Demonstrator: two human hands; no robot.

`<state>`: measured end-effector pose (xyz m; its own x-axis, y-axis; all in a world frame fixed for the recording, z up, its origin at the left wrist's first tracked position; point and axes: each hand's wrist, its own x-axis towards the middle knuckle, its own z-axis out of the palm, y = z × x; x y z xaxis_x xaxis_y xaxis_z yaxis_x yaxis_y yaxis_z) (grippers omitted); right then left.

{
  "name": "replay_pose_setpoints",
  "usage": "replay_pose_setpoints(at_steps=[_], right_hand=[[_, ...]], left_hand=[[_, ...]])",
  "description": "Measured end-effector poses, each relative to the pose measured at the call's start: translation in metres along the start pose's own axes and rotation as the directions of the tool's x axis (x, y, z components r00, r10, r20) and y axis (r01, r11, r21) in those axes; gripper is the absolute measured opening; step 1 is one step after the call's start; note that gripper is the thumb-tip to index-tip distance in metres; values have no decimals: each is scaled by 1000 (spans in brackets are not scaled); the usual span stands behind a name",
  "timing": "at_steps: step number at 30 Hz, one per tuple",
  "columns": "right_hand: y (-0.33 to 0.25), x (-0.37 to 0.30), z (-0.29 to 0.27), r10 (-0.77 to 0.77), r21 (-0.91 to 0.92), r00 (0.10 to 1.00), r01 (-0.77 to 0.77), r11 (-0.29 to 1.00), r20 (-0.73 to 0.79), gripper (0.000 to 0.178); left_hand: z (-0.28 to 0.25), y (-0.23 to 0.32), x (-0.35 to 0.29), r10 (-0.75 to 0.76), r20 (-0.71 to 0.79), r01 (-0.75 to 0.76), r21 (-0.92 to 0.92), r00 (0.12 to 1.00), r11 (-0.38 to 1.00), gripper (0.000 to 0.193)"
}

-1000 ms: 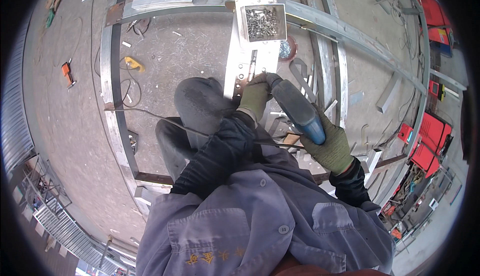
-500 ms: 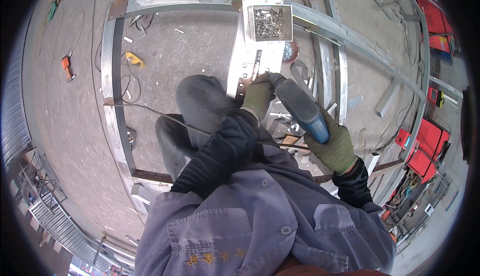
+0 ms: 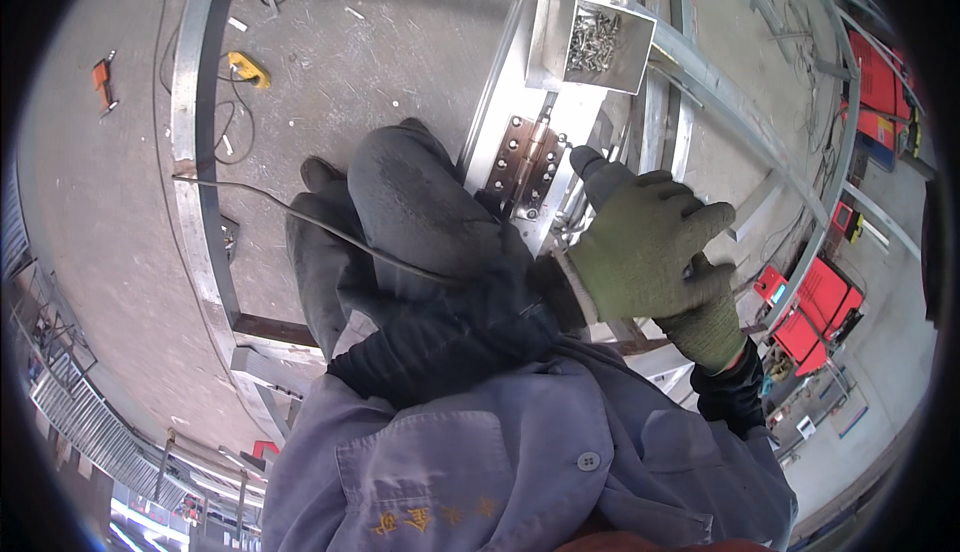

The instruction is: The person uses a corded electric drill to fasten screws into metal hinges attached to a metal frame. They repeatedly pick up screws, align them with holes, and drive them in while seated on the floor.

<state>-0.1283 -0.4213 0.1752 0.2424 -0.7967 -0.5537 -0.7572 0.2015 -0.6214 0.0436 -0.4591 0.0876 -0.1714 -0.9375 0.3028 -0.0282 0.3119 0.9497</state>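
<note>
A grey power drill (image 3: 590, 165) shows only by its nose, pointing up and left beside the hinge; its blue rear end is hidden. My left hand (image 3: 635, 242), in a green glove, lies across the drill's body with its fingers bent over the far side. Behind it, my right hand (image 3: 708, 334) grips the drill and is mostly covered. To the left of the nose, a brown hinge (image 3: 522, 164) with several screw heads lies on a pale metal profile (image 3: 487, 127). Farther up that profile, a square metal box (image 3: 640, 52) holds many loose screws (image 3: 592, 40).
A steel frame (image 3: 198, 82) surrounds my bent knee (image 3: 410, 187). A cable (image 3: 320, 220) runs across my leg. On the floor at left are an orange tool (image 3: 103, 85) and a yellow object (image 3: 247, 69). Red machines (image 3: 820, 312) stand at right.
My left hand has left the hinge and moved right onto the drill, uncovering the hinge. The drill is now largely hidden. The view has shifted, with the screw box farther right.
</note>
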Motion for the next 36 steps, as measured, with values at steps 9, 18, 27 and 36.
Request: replay_pose_setpoints(at_steps=[9,18,27,36], right_hand=[[-15,11,-16,243,-146,965,-228,963,98,43],[-1,11,-24,173,-313,974,-120,942,148,39],[-6,15,-24,223,-356,965,-161,920,141,38],[-11,29,-41,243,-200,961,-214,956,131,38]], left_hand=[[-6,-17,11,-33,-52,28,-89,998,996,36],[1,-20,12,-14,-115,2,-103,993,995,39],[6,-22,8,5,-140,-18,-91,990,996,41],[6,-20,17,-15,-172,10,-29,985,1000,39]])
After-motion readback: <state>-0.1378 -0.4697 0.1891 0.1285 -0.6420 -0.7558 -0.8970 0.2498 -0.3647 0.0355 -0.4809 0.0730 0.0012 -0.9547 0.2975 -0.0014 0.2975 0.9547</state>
